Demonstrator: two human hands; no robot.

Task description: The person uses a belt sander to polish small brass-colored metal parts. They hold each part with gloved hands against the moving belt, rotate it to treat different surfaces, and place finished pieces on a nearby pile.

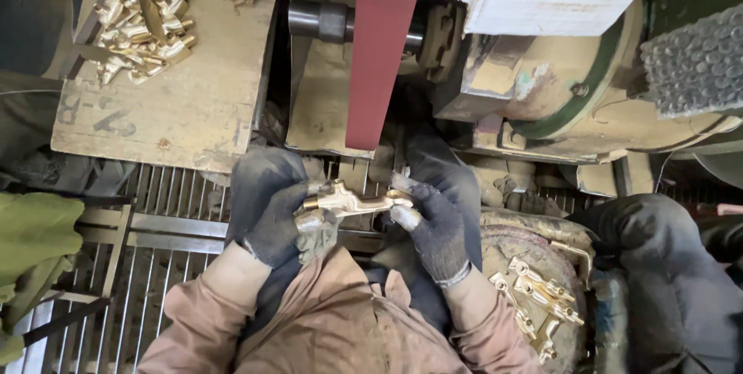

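Setting: workshop floor seen from above, with a metal grate [166, 227] underfoot and a dusty grinding machine [542, 88] filling the upper right.

Item 1, left hand [267, 204]: I see it in a dark glove, wrist bent inward, fingers curled shut around one end of the brass fitting, a scrap of greenish cloth [316, 236] bunched under the palm.

Item 2, right hand [433, 227]: gloved in dark knit, worn pale at the tips, thumb and forefinger pinched closed on the fitting's other end. Both forearms wear dusty pink-brown sleeves [333, 327].

Item 3, brass fitting [352, 202]: a tap-shaped casting, pale gold, lying roughly level between the two hands, just below the lower end of the belt. I cannot tell whether it touches the belt.

Item 4, red abrasive belt [383, 49]: a long strip running down from the top edge, ending just above the fitting.

Item 5, wooden board [186, 103]: upper left, carrying a heap of brass parts [143, 26] at its far corner.

Item 6, round drum [534, 266]: lower right, beside the right wrist, with more brass castings [542, 297] lying on top.

Item 7, dark trouser leg [665, 266]: far right, close to the drum.

Item 8, green cloth [31, 235]: left edge.
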